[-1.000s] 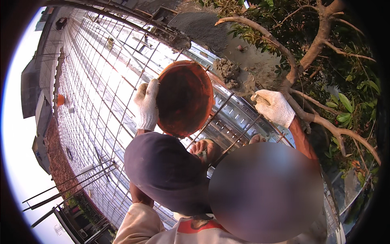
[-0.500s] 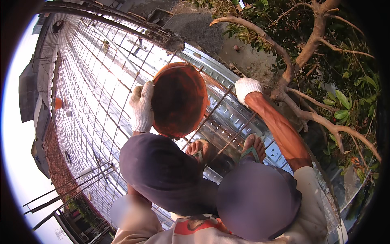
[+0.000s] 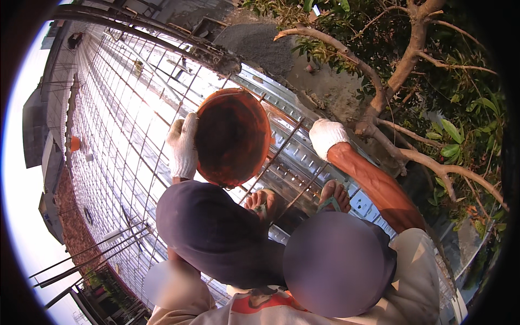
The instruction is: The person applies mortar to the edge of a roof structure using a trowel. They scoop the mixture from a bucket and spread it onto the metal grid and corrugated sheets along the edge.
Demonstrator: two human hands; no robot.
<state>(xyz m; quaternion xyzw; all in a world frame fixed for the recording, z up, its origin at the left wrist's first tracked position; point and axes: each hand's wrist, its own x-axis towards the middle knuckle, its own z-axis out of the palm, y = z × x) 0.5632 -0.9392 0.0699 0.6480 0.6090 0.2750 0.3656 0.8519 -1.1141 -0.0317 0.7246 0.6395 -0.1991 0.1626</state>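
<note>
My left hand (image 3: pixel 182 143) wears a white knitted glove and is closed on the left rim of an orange bucket (image 3: pixel 265 127). The bucket's mouth faces up toward me, and its inside is dark and stained; I cannot tell how much it holds. Out to the right, apart from the bucket, my right hand (image 3: pixel 327 137), also gloved in white, is curled into a fist near the edge of the metal decking. Whatever may be inside that fist is hidden. Beneath the bucket runs a rebar mesh (image 3: pixel 146 115) over shiny metal decking (image 3: pixel 311 142).
My knees (image 3: pixel 211 233) are bent, and my sandalled feet (image 3: pixel 331 198) stand on the decking. Cut tree branches (image 3: pixel 374 89) and leaves crowd the right side. Poles (image 3: pixel 179 46) cross at the far edge, beyond which lies a gravel heap (image 3: pixel 257 49). Another orange bucket (image 3: pixel 75 143) is far left.
The whole view has shifted slightly. The bucket and both hands appear a little further left and lower; the left hand keeps its grip and the right stays closed.
</note>
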